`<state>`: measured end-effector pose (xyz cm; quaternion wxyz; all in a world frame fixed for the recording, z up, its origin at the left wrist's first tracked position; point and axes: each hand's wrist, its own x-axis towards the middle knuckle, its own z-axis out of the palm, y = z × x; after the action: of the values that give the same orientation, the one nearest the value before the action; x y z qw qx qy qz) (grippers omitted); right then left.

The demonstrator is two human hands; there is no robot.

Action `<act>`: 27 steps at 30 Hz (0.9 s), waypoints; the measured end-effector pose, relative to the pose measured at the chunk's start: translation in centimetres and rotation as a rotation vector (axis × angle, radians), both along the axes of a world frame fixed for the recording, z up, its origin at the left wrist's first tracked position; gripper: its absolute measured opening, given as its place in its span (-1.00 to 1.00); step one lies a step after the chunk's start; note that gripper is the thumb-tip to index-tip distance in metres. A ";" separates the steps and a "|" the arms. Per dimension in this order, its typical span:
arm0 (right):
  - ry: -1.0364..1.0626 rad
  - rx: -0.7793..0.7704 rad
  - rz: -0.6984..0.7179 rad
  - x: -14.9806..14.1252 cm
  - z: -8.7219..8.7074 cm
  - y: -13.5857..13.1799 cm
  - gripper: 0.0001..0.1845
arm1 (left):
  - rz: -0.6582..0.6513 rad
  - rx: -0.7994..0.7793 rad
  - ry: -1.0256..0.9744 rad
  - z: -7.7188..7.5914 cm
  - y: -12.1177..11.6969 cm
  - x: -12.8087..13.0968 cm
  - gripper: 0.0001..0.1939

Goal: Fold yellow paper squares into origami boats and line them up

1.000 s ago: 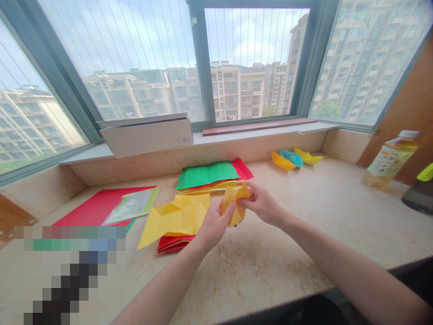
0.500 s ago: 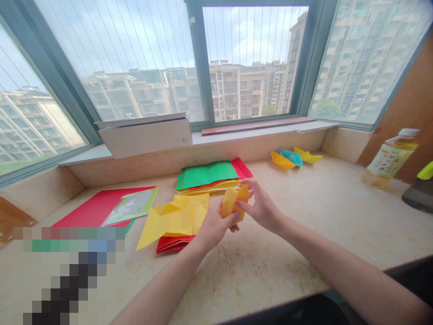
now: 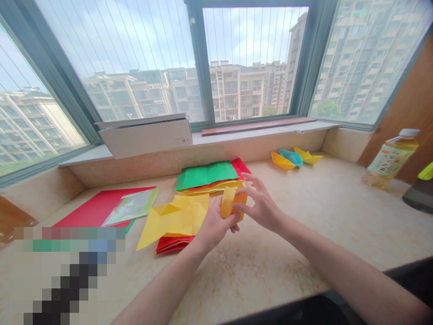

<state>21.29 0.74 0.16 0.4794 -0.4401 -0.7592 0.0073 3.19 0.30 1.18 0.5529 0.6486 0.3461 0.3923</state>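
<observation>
Orange fold point(image 3: 227, 203) is held up off the counter point(image 3: 267, 271), btwn both hands. L hand point(image 3: 218, 220) has it pinched: thumb on near face, fingers wrapped behind, tips showing below. R hand point(image 3: 260, 203) has thumb & forefinger on the fold's R side, other fingers spread; can't tell from here if those 2 tips pinch or just press.

Handling: it's paper, so prob. v. light, bendy across single layers, stiffer where doubled. Slip risk looks low; a stray crease or torn corner seems likelier. Best hold, I'd say: low on the layered part by the L thumb, w/ light R fingertips on loose edges.

Just L of the L fingers: creased yellow sheet point(image 3: 176, 220) over a red stack point(image 3: 174, 244). Just beyond both hands' fingertips: green sheet point(image 3: 208, 174) atop a pile. Farther out, R of the R fingers: 3 small boats point(image 3: 292, 158).

Writing: bottle point(image 3: 385, 158), well R of the R hand, has dark characters on its label, too blurred to read. Box point(image 3: 147, 137), beyond & L of the L fingers, has tiny print + QR-type square near its R end; no brand legible.
</observation>
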 end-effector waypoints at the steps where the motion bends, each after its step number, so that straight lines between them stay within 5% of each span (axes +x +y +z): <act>1: 0.012 0.002 -0.002 0.0 0.0 0.0 -0.73 | -0.009 -0.008 0.002 0.0 -0.1 0.0 -0.58; 27: -0.147 -0.007 -0.005 0.2 0.6 -0.5 -0.66 | -0.124 -0.137 0.007 0.4 -0.7 0.3 -0.48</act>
<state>21.48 0.21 0.80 0.4210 -0.4430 -0.7912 -0.0238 3.51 -0.38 1.59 0.6180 0.6307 0.3335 0.3303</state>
